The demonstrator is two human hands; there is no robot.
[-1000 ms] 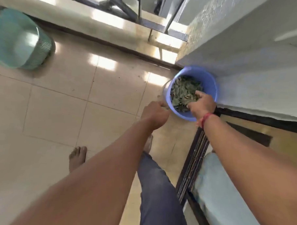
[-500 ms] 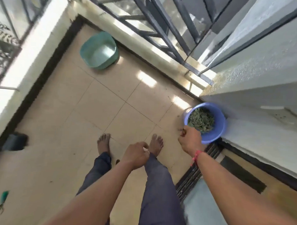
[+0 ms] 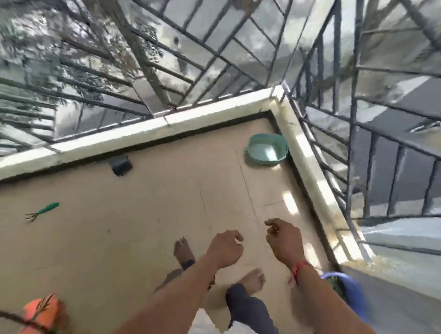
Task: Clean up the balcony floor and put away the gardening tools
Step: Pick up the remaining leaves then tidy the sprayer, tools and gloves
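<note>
Left hand [image 3: 224, 247] and right hand [image 3: 284, 241] (both loosely curled) hang above the floor [image 3: 136, 226], rake [image 3: 42, 211] well apart.

I see a beige tiled floor [image 3: 136, 226] with thin dark grout lines, edged by a cream kerb [image 3: 166, 120] with a black strip at its foot. Far right sits a mint-green basin [image 3: 266, 153]. At left lies a green-handled hand rake [image 3: 43, 211]. Near right is a blue bucket [image 3: 355, 296] of dark green leaves [image 3: 335, 283], and near left an orange pot [image 3: 43, 313]. The railing [image 3: 143, 55] is grey. A red thread [image 3: 298, 270] circles the right wrist.

Bright daylight through railing [image 3: 219, 53]; heavy motion blur, edges warped.
</note>
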